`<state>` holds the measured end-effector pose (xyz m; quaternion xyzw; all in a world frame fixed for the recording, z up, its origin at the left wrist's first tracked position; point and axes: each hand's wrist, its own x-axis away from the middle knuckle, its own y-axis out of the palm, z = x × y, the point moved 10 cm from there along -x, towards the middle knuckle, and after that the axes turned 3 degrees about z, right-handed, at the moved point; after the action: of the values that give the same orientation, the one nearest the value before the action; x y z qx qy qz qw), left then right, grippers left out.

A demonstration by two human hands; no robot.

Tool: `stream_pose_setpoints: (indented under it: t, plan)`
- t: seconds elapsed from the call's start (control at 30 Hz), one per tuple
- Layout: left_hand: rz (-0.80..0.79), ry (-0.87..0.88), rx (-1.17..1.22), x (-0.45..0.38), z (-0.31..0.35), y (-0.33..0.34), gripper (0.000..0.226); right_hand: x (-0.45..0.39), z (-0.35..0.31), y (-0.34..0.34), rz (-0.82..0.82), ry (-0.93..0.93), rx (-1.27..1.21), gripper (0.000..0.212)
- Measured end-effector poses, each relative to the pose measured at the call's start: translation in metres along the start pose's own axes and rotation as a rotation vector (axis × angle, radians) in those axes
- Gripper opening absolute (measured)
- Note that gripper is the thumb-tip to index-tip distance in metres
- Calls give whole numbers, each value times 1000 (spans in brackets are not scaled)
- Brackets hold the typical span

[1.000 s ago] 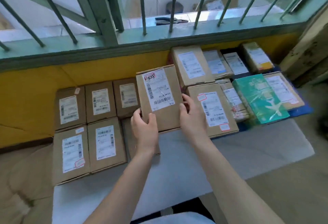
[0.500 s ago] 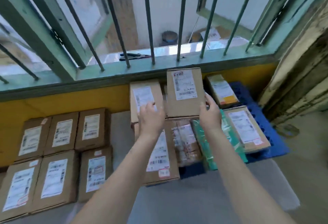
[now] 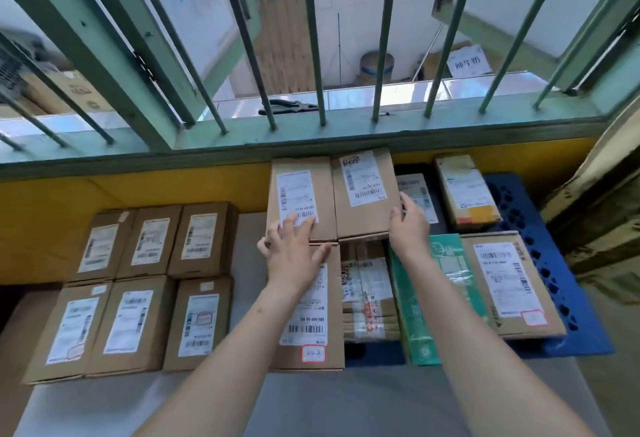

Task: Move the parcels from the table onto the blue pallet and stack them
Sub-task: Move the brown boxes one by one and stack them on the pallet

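Note:
The brown parcel with a white label lies on top of the stacked parcels at the back of the blue pallet, close under the window sill. My right hand grips its right front corner, thumb on the top face. My left hand lies flat with spread fingers on the neighbouring brown parcel, fingertips on its label. Several brown parcels sit in two rows on the grey table at the left.
Other parcels fill the pallet: a long brown one in front, a taped one, a green one and a large brown one. Window bars and a green sill rise just behind. A yellow wall lies below the sill.
The parcel went from above the table rightward and down onto the pallet's back stack. My left hand left it and now rests on the parcel beside it.

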<state>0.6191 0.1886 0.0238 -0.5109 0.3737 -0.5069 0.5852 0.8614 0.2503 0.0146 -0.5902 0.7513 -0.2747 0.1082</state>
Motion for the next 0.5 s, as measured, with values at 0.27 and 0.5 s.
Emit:
stream_pose_setpoints:
  t: [0.27, 0.5]
  plan:
    - [-55, 61, 70, 0, -7, -6, 60, 2, 4, 23, -33, 48, 338, 72]
    - [162, -163, 408, 13, -121, -70, 52, 58, -103, 53, 174, -240, 350, 69]
